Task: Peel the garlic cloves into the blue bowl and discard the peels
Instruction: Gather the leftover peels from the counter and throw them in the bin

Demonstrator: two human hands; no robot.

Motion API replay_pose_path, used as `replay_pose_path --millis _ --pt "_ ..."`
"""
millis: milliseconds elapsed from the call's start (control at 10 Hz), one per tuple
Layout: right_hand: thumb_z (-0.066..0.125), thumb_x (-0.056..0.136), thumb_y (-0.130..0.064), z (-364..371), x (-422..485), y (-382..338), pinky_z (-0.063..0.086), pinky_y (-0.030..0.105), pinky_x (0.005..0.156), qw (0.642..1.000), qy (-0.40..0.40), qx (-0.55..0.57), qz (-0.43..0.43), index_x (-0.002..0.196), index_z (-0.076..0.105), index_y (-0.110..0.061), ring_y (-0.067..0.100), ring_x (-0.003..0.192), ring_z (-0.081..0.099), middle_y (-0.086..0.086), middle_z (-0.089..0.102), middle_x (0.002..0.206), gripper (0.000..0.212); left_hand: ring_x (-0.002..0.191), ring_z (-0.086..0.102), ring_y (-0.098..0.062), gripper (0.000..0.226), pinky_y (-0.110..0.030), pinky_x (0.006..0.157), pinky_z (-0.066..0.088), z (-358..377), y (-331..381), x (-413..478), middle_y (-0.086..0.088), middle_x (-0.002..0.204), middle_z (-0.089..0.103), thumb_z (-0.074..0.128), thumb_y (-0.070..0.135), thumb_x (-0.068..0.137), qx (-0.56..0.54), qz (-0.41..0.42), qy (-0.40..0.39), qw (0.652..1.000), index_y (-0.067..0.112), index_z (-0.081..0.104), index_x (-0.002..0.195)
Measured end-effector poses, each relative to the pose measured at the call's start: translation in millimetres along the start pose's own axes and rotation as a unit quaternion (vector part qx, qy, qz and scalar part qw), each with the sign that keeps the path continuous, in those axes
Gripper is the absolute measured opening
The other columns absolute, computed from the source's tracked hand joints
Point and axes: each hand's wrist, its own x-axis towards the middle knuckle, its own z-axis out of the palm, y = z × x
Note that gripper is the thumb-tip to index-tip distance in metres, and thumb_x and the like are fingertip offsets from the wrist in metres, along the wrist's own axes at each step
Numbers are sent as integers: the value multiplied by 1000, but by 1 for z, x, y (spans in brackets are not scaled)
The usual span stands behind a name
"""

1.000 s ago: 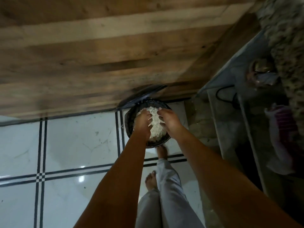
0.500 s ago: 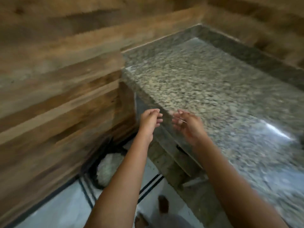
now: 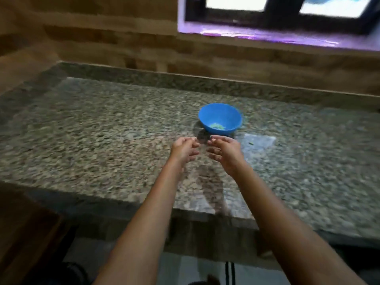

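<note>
On the speckled granite counter (image 3: 102, 124), the blue bowl (image 3: 220, 118) is sitting upright with its mouth facing up; being round, it is showing no long axis. A few small pale pieces are lying at its bottom, too blurred to identify. The bowl is standing just beyond both hands, a little nearer the right one, and touching neither. The left hand (image 3: 183, 150) and right hand (image 3: 225, 151) are hovering side by side above the counter, palms turned toward each other, fingers loosely curled and holding nothing visible. A clear plastic sheet (image 3: 258, 141) is lying to the right of the right hand, with a tiny dark speck on it. Motion blur is softening everything.
</note>
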Motion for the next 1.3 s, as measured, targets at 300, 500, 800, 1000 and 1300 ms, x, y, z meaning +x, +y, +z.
replay_pose_path --millis 300,500,800,1000,1300 --pt "59 89 -8 -130 78 1 51 26 59 966 147 -212 -31 101 64 -3 16 69 61 7 65 86 14 58 47 -13 16 -21 47 34 113 -34 36 -5 80 55 43 13 98 29 -49 -32 998 12 54 87" --pt "52 93 -6 -147 110 -2 38 11 47 933 134 -329 -52 120 58 -4 2 65 53 10 62 114 28 60 49 -13 18 -21 50 36 122 -41 56 -7 87 58 41 12 98 51 -72 -6 996 6 56 108" --pt "52 92 -4 -142 125 3 38 10 42 894 122 -426 -70 91 60 -6 5 72 49 9 54 109 9 59 52 -11 17 -18 48 41 122 -40 67 -2 81 59 42 14 99 34 -83 24 996 9 57 104" --pt "57 91 -10 -121 107 -12 44 15 49 931 103 -328 -119 90 61 -7 12 66 58 7 64 87 5 63 56 -13 13 -22 52 45 114 -31 62 -3 84 62 48 15 96 8 -58 24 998 8 58 101" --pt "59 91 -17 -57 111 -69 54 38 68 940 47 -303 -151 90 68 3 24 73 66 13 66 82 22 59 55 -13 11 -21 50 41 104 7 60 -2 77 61 50 15 94 -25 6 48 999 15 56 85"
